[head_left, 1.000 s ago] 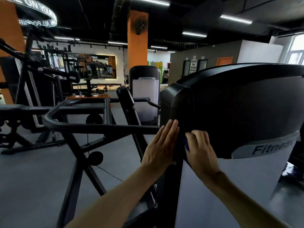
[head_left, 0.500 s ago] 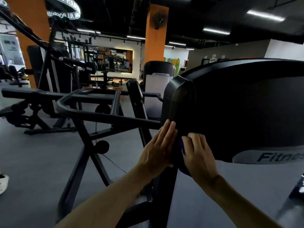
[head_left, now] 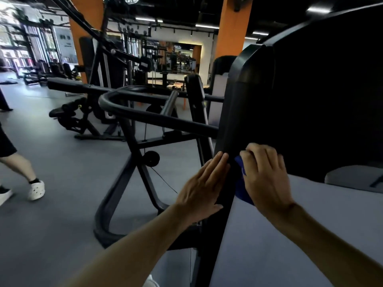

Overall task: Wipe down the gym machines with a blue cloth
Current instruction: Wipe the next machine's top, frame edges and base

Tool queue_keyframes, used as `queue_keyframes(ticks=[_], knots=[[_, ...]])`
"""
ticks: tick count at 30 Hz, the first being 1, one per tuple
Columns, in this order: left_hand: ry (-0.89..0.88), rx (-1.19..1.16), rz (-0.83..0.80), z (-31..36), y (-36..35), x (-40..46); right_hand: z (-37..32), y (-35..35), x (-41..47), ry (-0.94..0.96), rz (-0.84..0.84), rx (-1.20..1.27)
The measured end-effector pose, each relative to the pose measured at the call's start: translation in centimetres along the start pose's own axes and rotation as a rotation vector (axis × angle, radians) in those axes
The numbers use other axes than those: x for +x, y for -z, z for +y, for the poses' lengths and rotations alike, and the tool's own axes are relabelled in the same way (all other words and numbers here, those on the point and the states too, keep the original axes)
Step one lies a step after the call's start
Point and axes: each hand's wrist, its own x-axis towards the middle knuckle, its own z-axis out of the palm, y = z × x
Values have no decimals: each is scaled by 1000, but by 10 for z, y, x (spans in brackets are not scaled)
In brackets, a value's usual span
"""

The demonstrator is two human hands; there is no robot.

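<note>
The black gym machine shroud (head_left: 310,96) fills the right half of the view, with its curved black frame bar (head_left: 157,117) running off to the left over the grey floor (head_left: 51,214). The left hand (head_left: 202,188) lies flat against the shroud's front edge, fingers straight and pressed together. The right hand (head_left: 264,179) curls its fingers over the blue cloth (head_left: 241,183), holding it against the shroud's side panel just beside the left hand.
</note>
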Motion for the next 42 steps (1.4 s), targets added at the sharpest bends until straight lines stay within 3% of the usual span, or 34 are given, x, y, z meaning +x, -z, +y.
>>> queue_keyframes(ticks=[11, 15, 20, 27, 30, 36, 42], knots=[[-1, 6, 201, 9, -35, -1, -24, -23, -66, 54, -47, 38], [-32, 41, 223, 15, -62, -21, -18, -24, -64, 96, -34, 21], [-76, 99, 257, 16, -97, -46, -17, -29, -46, -3, 101, -12], [-76, 0, 316, 30, -153, -73, -63, -68, -139, 82, 92, -101], [-86, 1, 322, 34, -169, -86, -56, -69, -133, 140, 75, -134], [-102, 75, 373, 36, -201, -105, -72, -80, -142, 15, 191, -155], [-97, 103, 366, 44, -242, -142, -100, -106, -213, 70, 131, -222]])
